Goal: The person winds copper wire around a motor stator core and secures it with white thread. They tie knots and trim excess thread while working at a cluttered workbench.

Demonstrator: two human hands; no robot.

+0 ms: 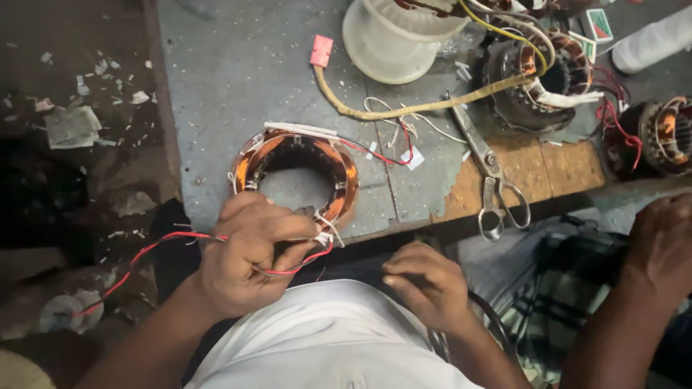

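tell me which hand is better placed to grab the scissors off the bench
The right hand, probably. It rests free at the bench edge, on the same side as the scissors. The left hand is pinching the red wire at the copper-wound stator, further from them.

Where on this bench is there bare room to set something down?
The grey top left of the white tub, above the copper coil ring, is bare. Right of the scissors, motors and wires crowd it.

dim, warm light | dark shadows left and bottom | slightly soft
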